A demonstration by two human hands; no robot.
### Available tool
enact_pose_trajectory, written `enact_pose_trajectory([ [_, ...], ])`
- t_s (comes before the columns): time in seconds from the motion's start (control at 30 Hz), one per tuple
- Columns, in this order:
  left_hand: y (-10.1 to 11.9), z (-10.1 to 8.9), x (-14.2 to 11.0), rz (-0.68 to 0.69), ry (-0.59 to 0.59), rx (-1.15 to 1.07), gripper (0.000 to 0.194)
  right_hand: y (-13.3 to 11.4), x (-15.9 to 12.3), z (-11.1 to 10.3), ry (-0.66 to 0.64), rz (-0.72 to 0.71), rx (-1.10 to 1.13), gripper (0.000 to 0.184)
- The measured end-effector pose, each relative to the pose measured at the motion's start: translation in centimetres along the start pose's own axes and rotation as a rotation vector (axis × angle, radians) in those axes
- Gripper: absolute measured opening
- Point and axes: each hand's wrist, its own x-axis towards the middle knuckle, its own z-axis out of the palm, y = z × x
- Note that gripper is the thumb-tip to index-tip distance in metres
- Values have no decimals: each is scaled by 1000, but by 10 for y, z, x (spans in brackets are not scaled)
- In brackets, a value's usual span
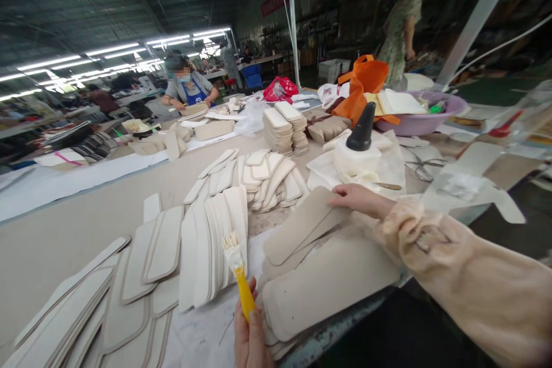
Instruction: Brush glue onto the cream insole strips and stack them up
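Observation:
Upright in my left hand is a glue brush with a yellow handle; white paste coats its bristles. My right hand grips the far end of a beige rounded panel, fingers closed on its edge. That panel lies over others, beside a wider beige panel near the table's front edge. Left of the brush, a fanned row of pale panels overlaps on white paper. Beyond my right hand stands a white tub with a black cone on top.
More panels spread over the left of the table. Neat stacks stand farther back. Scissors, a purple basin and an orange bag are at right. A person in a blue apron works across the table; another stands behind.

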Motion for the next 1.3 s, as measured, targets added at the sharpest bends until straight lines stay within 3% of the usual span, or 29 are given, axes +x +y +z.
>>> enact_pose_trajectory([
  [0.13,0,0,-3,-11,45,-119,43,-14,-41,-18,144,-200,505,38],
  [0.23,2,2,-5,-13,79,-210,36,-18,-83,-19,217,-323,506,32],
  [0.33,6,2,-4,-24,100,-298,35,-3,-116,-6,68,-499,438,24],
  [0.43,9,3,-3,-24,106,-320,32,26,-128,10,-139,-620,410,18],
  [0.53,11,4,-4,-57,70,-273,36,51,-126,21,-187,-568,305,15],
  [0.63,10,5,-6,-64,51,-232,43,62,-120,27,-114,-468,169,18],
  [0.77,7,5,-8,-18,44,-171,33,59,-116,24,-120,-441,116,18],
  [0.9,7,4,-4,6,26,-41,38,43,-114,5,-160,-390,113,12],
  [1.03,1,2,2,69,24,25,37,16,-98,1,-35,-337,-47,38],
  [1.2,-16,-4,12,141,60,10,39,-21,-70,33,-211,-299,-227,86],
  [1.3,-21,-7,16,151,67,32,40,-37,-64,51,-270,-316,-292,97],
])
